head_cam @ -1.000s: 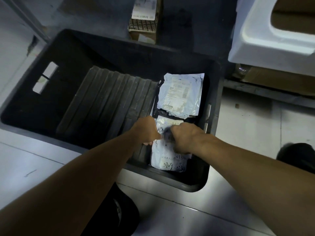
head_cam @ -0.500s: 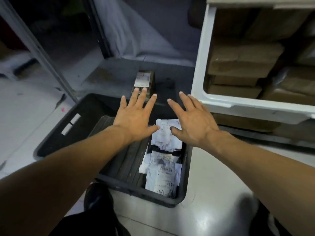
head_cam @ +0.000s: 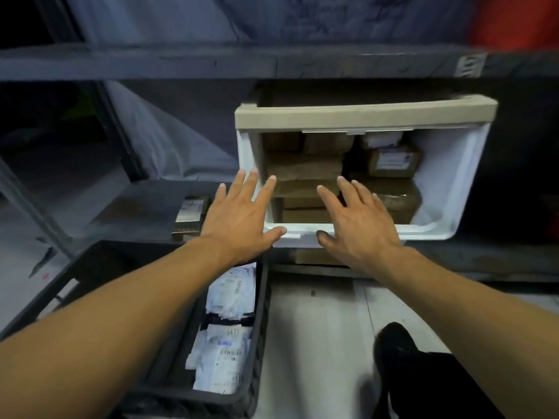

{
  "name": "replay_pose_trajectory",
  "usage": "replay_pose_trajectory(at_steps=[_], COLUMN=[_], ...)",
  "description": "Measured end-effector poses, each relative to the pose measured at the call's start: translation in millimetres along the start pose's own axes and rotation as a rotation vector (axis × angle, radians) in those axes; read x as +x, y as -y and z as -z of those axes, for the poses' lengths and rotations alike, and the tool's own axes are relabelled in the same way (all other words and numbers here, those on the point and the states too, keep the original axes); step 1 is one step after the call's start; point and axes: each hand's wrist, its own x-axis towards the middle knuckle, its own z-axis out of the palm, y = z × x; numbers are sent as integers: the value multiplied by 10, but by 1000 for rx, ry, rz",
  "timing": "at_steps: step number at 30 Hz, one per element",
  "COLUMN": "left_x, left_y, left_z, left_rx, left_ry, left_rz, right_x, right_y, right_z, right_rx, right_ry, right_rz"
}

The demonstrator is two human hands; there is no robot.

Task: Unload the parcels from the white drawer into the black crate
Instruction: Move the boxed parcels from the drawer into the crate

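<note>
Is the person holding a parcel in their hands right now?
No, the left hand and right hand are both spread open and empty, reaching toward the white drawer.

Two hands showing: left hand (head_cam: 239, 219), right hand (head_cam: 360, 225); one white drawer (head_cam: 450, 182); one black crate (head_cam: 260, 322); one small box sitting on shelf (head_cam: 189, 214); brown parcels in drawer too stacked for counting

Parcel storeroom: metal shelving (head_cam: 211, 60), parcels (head_cam: 305, 170).

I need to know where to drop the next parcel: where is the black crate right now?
In the head view the black crate sits on the floor at lower left, below the left hand and left of the white drawer, with white parcels along its right side.
</note>
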Motion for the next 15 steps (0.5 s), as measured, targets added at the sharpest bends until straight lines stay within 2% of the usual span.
replay_pose_trajectory(at_steps=[7,12,15], left_x=[294,666,967], left_y=[-485,-521,-515], left_z=[-80,-233,-263], left_rx=[-115,-201,-252], left_ry=[-34,-56,-118], left_rz=[-24,50,68], right_x=[41,365,648], right_y=[-415,-571,-670], right_z=[-46,-137,-144], right_rx=[-42,36,164], right_ry=[-19,-31,-84], right_rz=[-6,-37,-91])
